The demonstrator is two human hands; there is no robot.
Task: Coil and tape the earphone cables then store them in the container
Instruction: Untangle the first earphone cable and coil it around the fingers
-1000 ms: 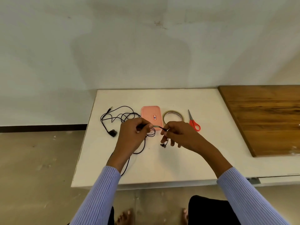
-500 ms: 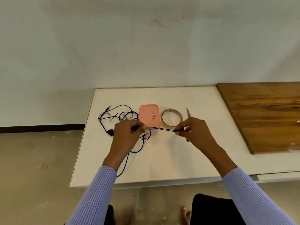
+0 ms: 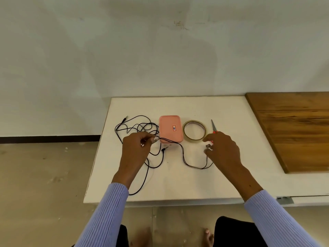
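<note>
Black earphone cables lie tangled on the white table, left of a closed pink container. My left hand pinches one earphone cable near its grey earbud, in front of the container. That cable sags in a loop across the table to my right hand, whose fingers hold the other earbud end. A jack plug lies just right of my left hand. A roll of clear tape sits right of the container. Red-handled scissors lie beyond my right hand, their handles partly hidden.
A brown wooden board covers the table's right side. The wall stands right behind the table. The table's left edge is close to the cable tangle, and one cable strand runs toward the front edge. My feet show on the floor below.
My right hand moved further right and nearer, drawing the earphone cable out. The cable, taut between my hands half a second ago, now hangs slack in a loop on the table.
</note>
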